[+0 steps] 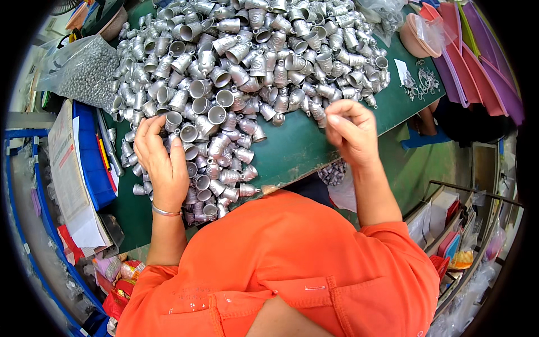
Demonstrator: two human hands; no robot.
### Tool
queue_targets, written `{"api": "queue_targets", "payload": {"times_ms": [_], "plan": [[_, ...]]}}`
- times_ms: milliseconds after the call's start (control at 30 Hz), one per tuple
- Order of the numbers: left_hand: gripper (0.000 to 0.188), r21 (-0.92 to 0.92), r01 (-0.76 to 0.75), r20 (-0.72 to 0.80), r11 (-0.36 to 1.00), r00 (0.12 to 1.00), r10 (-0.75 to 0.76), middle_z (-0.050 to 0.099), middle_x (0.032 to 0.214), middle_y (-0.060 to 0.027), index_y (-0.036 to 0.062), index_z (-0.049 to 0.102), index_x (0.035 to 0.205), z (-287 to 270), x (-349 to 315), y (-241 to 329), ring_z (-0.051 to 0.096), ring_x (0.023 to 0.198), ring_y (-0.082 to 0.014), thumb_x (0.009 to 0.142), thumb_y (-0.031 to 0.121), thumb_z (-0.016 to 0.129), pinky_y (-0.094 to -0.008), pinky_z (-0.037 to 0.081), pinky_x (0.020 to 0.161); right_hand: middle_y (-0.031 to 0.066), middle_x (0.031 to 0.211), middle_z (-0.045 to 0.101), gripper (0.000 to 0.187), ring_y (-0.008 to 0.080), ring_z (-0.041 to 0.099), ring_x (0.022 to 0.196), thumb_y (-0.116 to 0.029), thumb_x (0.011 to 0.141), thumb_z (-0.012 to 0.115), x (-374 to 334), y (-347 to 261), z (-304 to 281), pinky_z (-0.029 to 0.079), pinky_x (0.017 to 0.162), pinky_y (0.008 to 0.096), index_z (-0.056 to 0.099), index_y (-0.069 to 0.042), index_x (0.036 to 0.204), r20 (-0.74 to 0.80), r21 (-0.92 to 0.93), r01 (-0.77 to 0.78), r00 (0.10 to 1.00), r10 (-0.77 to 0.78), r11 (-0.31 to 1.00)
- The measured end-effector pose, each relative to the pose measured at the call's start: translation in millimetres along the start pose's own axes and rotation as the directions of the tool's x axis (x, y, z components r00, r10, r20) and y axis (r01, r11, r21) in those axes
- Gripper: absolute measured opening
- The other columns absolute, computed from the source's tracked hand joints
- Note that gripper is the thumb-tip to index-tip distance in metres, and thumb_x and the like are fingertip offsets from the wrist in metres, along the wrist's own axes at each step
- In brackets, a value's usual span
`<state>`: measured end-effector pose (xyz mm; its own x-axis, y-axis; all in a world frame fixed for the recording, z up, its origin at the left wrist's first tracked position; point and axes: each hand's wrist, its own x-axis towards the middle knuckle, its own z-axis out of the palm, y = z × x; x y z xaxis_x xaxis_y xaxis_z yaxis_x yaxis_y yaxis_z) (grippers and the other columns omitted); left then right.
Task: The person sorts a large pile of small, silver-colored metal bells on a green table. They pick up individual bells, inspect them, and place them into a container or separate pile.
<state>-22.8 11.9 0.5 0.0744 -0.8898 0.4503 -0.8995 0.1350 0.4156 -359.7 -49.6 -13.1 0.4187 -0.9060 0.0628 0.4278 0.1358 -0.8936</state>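
- Head view: a large heap of small silver metal bells (247,62) is seen spread over a green tabletop (297,149), reaching from just under the left hand to well beyond both hands.
- The left hand (163,163) is laid palm down on the near edge of the heap, fingers loosely spread over the bells; whether one is gripped beneath it cannot be told. A thin bangle (166,212) is worn at the wrist.
- The right hand (351,132) is raised just above the tabletop, near the heap's right edge, fingertips pinched together; something very small may be held, but it cannot be made out.
- Progress is judged to be early: nearly all bells lie loose in one heap, and no sorted or finished lot can be picked out.
- Beyond the right hand, a small cluster of wire hooks (421,83) lies on the tabletop, with a pink bowl (418,36) and stacked purple and pink trays (483,67) farther off.
- Left of the left hand, a blue bin (90,163), papers (67,174) and a clear bag of small grey parts (84,70) are placed.
- The room is a cluttered workshop, with shelving and packets at the right rim.
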Motion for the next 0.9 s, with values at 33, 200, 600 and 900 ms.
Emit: {"api": "queue_targets", "payload": {"times_ms": [33, 200, 600, 900], "plan": [[0.037, 0.000, -0.001, 0.003, 1.000, 1.000, 0.001, 0.044, 0.130, -0.0181, -0.0010, 0.048, 0.125, 1, 0, 1, 0.038, 0.124, -0.0329, 0.089, 0.007, 0.049, -0.0427, 0.027, 0.106, 0.0073, 0.085, 0.061, 0.022, 0.0193, 0.060, 0.074, 0.003, 0.081, 0.060, 1, -7, -3, 0.049, 0.062, 0.0313, 0.065, 0.000, 0.102, -0.067, -0.357, 0.059, 0.994, -0.089, 0.932], [0.038, 0.018, -0.002, 0.011, 1.000, 1.000, 0.002, 0.043, 0.130, -0.0186, -0.0008, 0.048, 0.126, 1, 0, 1, 0.038, 0.124, -0.0332, 0.089, 0.008, 0.049, -0.0428, 0.027, 0.107, 0.0059, 0.092, 0.060, 0.025, 0.0241, 0.062, 0.077, 0.004, 0.077, 0.061, 12, -11, 12, 0.050, 0.064, 0.0311, 0.067, -0.005, 0.099, 0.141, -0.980, 0.168, 0.965, -0.220, 0.108], [0.040, -0.018, 0.026, -0.006, 1.000, 1.000, -0.026, 0.045, 0.128, -0.0180, 0.0003, 0.050, 0.124, 1, 0, 1, 0.038, 0.124, -0.0359, 0.085, 0.010, 0.053, -0.0464, 0.025, 0.107, 0.0016, 0.095, 0.057, 0.023, 0.0218, 0.055, 0.082, -0.010, 0.073, 0.058, 20, -25, 8, 0.048, 0.070, 0.0347, 0.068, -0.011, 0.094, 0.400, -0.861, 0.366, 0.916, -0.027, -0.352], [0.040, -0.013, 0.026, -0.002, 1.000, 1.000, -0.026, 0.045, 0.128, -0.0180, 0.0000, 0.049, 0.123, 1, 1, 1, 0.037, 0.125, -0.0365, 0.085, 0.009, 0.053, -0.0467, 0.024, 0.107, 0.0078, 0.100, 0.059, 0.026, 0.0203, 0.058, 0.092, -0.002, 0.079, 0.069, 13, -21, 11, 0.046, 0.079, 0.0283, 0.067, -0.005, 0.105, 0.172, -0.818, 0.204, 0.979, -0.111, 0.537]]}}
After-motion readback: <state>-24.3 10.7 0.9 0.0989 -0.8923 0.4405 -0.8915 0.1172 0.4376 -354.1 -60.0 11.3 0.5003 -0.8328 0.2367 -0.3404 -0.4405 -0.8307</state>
